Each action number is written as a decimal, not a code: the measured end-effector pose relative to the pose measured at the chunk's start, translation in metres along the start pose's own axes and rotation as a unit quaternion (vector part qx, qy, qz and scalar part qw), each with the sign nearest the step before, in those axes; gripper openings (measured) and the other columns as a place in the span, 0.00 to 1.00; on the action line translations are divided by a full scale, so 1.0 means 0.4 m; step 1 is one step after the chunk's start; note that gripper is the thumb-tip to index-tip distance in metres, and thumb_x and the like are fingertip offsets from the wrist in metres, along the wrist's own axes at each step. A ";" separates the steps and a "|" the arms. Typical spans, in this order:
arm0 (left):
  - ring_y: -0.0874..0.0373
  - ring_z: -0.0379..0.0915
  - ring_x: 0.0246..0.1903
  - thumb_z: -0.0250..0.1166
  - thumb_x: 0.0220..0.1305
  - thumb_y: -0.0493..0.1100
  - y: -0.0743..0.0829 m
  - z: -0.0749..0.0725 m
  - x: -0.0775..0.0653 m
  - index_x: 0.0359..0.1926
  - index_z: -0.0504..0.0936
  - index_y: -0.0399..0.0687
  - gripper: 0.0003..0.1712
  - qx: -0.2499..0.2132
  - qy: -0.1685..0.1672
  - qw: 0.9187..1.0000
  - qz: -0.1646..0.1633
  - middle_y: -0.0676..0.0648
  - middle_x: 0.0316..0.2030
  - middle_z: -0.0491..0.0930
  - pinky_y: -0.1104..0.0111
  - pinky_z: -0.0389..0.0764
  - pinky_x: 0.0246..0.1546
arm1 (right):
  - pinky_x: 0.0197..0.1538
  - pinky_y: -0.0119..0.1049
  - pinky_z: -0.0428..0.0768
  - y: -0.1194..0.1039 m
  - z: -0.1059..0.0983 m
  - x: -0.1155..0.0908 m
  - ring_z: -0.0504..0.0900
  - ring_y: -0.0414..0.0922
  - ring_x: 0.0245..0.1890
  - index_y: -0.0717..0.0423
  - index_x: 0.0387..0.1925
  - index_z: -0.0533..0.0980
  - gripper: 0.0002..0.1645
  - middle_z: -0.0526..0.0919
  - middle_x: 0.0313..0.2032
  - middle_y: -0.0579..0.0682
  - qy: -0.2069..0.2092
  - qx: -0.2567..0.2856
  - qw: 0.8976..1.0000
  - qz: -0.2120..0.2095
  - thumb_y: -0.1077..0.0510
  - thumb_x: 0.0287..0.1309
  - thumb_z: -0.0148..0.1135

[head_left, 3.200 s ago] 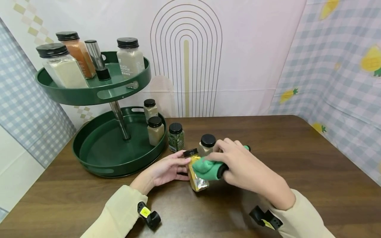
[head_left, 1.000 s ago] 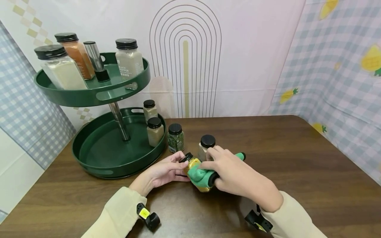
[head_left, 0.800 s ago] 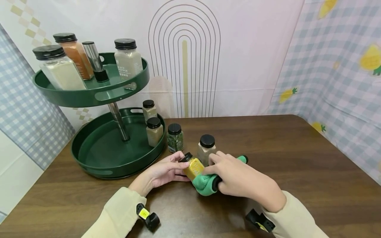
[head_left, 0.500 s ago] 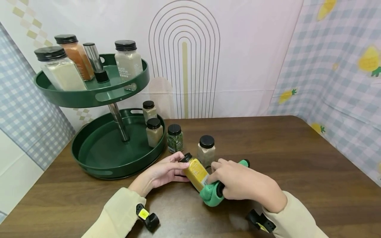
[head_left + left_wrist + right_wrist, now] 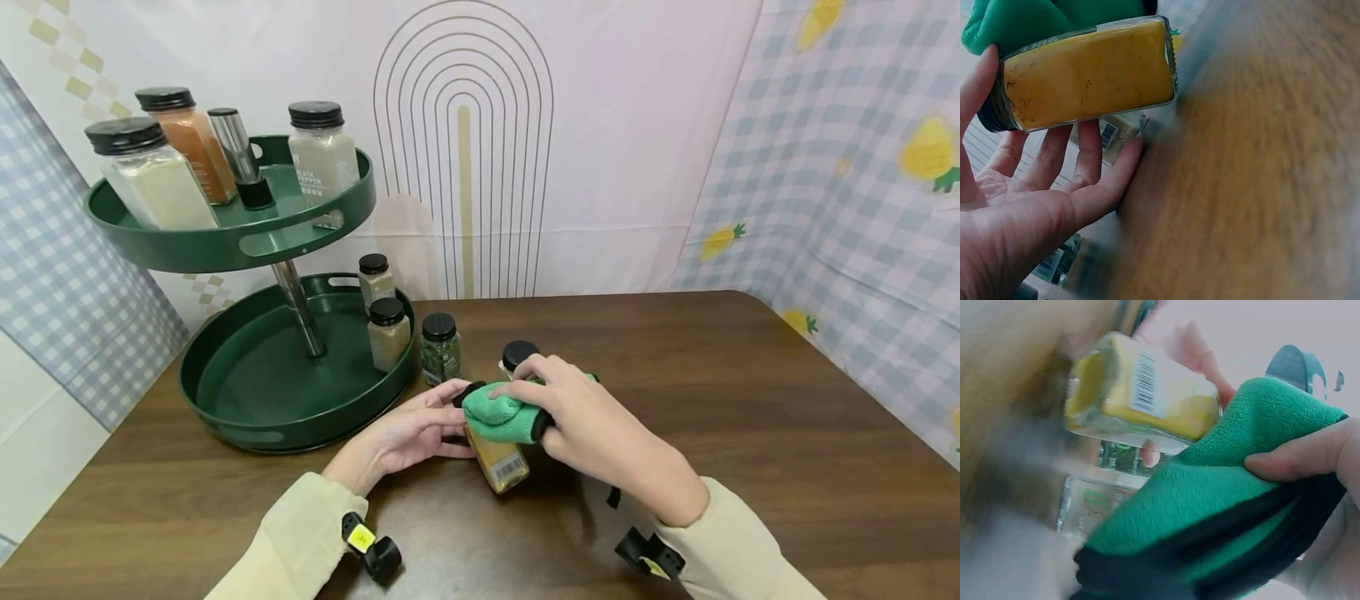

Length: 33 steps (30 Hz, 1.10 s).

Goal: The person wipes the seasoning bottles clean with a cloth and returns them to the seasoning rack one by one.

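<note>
My left hand (image 5: pixel 420 429) grips a square glass spice jar (image 5: pixel 1091 75) of yellow powder near its black lid, thumb on one side and fingers on the other. The jar is tilted, its barcode label facing up toward the right hand. In my right hand (image 5: pixel 577 417) is a bunched green cloth (image 5: pixel 501 414) with black edging, pinched under the thumb (image 5: pixel 1291 459) in the right wrist view. The cloth lies against the jar's upper part, just below the lid, and hides that part. Behind the right hand stands a black-lidded jar (image 5: pixel 519 354), partly covered.
At left stands a two-tier green tray (image 5: pixel 255 417). Several large jars and a silver grinder (image 5: pixel 242 158) are on its upper tier. Two small jars (image 5: pixel 388 337) sit at the lower tier's right rim. A green herb jar (image 5: pixel 441 354) stands on the wooden table (image 5: pixel 720 392) beside it.
The cloth moved down the yellow jar to its base, then back up toward the lid. The jar has turned so its barcode side shows. The left hand has stayed nearly in place.
</note>
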State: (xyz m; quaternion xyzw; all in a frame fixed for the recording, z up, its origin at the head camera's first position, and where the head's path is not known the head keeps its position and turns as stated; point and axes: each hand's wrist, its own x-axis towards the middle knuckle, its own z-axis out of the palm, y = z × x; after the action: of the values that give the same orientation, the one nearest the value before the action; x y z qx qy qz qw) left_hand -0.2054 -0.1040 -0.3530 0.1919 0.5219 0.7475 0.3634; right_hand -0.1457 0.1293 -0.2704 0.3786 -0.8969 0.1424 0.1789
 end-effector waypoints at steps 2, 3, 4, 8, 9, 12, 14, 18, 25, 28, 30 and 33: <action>0.58 0.74 0.45 0.59 0.64 0.41 0.000 -0.001 0.000 0.53 0.66 0.58 0.18 0.001 -0.005 1.000 0.001 0.52 0.44 0.75 0.52 0.71 0.53 | 0.40 0.41 0.75 0.001 0.004 -0.001 0.77 0.46 0.42 0.42 0.46 0.79 0.37 0.76 0.44 0.47 -0.013 0.003 1.000 -0.001 0.77 0.35 0.51; 0.58 0.74 0.45 0.59 0.64 0.41 0.000 0.000 0.001 0.53 0.66 0.58 0.18 0.003 -0.006 1.000 0.000 0.52 0.44 0.76 0.53 0.71 0.52 | 0.40 0.41 0.76 0.001 0.004 -0.003 0.77 0.46 0.41 0.42 0.45 0.79 0.37 0.76 0.43 0.46 -0.021 0.005 1.000 -0.002 0.77 0.35 0.51; 0.58 0.75 0.45 0.59 0.64 0.42 0.000 0.000 0.001 0.53 0.66 0.57 0.18 0.004 -0.007 1.000 -0.001 0.52 0.44 0.76 0.53 0.72 0.52 | 0.40 0.40 0.76 0.001 0.002 -0.005 0.77 0.45 0.41 0.42 0.44 0.79 0.36 0.76 0.43 0.45 -0.029 0.009 1.000 -0.003 0.77 0.35 0.51; 0.58 0.75 0.42 0.60 0.63 0.45 0.002 0.002 0.000 0.52 0.67 0.58 0.18 0.005 0.000 1.000 -0.009 0.51 0.43 0.76 0.57 0.74 0.49 | 0.36 0.34 0.73 -0.005 -0.003 -0.010 0.75 0.41 0.37 0.43 0.41 0.80 0.34 0.74 0.38 0.43 -0.091 0.018 0.996 -0.009 0.77 0.35 0.52; 0.58 0.75 0.41 0.60 0.64 0.45 0.003 0.001 -0.001 0.51 0.67 0.58 0.17 0.004 0.004 1.000 -0.010 0.51 0.42 0.76 0.57 0.74 0.48 | 0.36 0.32 0.72 -0.008 -0.002 -0.011 0.74 0.40 0.35 0.44 0.40 0.81 0.32 0.74 0.36 0.43 -0.111 0.019 0.994 -0.012 0.77 0.36 0.52; 0.59 0.75 0.39 0.60 0.64 0.46 0.005 -0.001 -0.004 0.50 0.68 0.59 0.16 -0.004 0.020 1.000 -0.013 0.51 0.41 0.77 0.58 0.75 0.47 | 0.34 0.30 0.67 -0.018 0.000 -0.008 0.69 0.39 0.29 0.43 0.39 0.81 0.30 0.71 0.32 0.41 -0.168 0.016 0.986 -0.014 0.76 0.39 0.52; 0.59 0.74 0.39 0.59 0.64 0.45 0.006 -0.003 -0.005 0.52 0.67 0.58 0.16 -0.006 0.028 0.999 -0.014 0.51 0.41 0.76 0.58 0.75 0.47 | 0.33 0.31 0.64 -0.026 0.001 -0.007 0.66 0.39 0.27 0.41 0.38 0.81 0.29 0.69 0.29 0.40 -0.200 0.015 0.980 -0.013 0.75 0.40 0.52; 0.59 0.74 0.39 0.57 0.66 0.44 0.007 -0.003 -0.005 0.60 0.62 0.52 0.23 -0.006 0.045 0.999 -0.022 0.50 0.43 0.77 0.58 0.75 0.47 | 0.30 0.30 0.62 -0.038 -0.002 -0.008 0.64 0.38 0.25 0.40 0.38 0.82 0.27 0.66 0.27 0.39 -0.261 0.022 0.965 -0.003 0.74 0.43 0.55; 0.57 0.74 0.48 0.55 0.65 0.40 0.009 0.002 -0.001 0.67 0.56 0.45 0.32 -0.023 0.044 0.999 -0.014 0.50 0.50 0.77 0.52 0.73 0.51 | 0.33 0.30 0.66 -0.028 -0.041 -0.020 0.67 0.36 0.29 0.36 0.37 0.81 0.31 0.69 0.28 0.36 -0.240 0.039 0.969 -0.031 0.75 0.41 0.52; 0.57 0.69 0.56 0.52 0.63 0.37 0.008 0.004 0.001 0.67 0.57 0.45 0.31 -0.035 0.017 0.999 0.002 0.50 0.57 0.74 0.49 0.68 0.55 | 0.39 0.32 0.70 -0.009 -0.061 -0.026 0.70 0.36 0.34 0.38 0.41 0.80 0.34 0.73 0.33 0.34 -0.181 0.026 0.983 -0.028 0.76 0.39 0.51; 0.57 0.66 0.59 0.50 0.63 0.35 0.007 0.004 0.002 0.65 0.61 0.46 0.28 -0.039 0.002 0.999 0.015 0.51 0.59 0.73 0.49 0.66 0.56 | 0.41 0.34 0.71 0.001 -0.072 -0.028 0.71 0.37 0.37 0.40 0.45 0.79 0.36 0.76 0.37 0.34 -0.144 0.029 0.989 -0.004 0.77 0.38 0.51; 0.58 0.67 0.58 0.50 0.62 0.33 0.004 0.004 0.002 0.59 0.66 0.49 0.23 -0.038 -0.007 0.999 0.035 0.51 0.58 0.73 0.53 0.65 0.56 | 0.40 0.34 0.71 0.007 -0.077 -0.023 0.71 0.37 0.38 0.42 0.48 0.75 0.37 0.77 0.40 0.34 -0.085 0.026 0.995 0.034 0.78 0.38 0.50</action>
State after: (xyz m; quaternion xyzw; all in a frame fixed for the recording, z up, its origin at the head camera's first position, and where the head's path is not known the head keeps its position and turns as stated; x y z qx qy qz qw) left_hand -0.2054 -0.1025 -0.3510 0.2016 0.4835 0.7775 0.3480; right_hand -0.1350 0.1491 -0.2470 0.3634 -0.9171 0.1390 0.0870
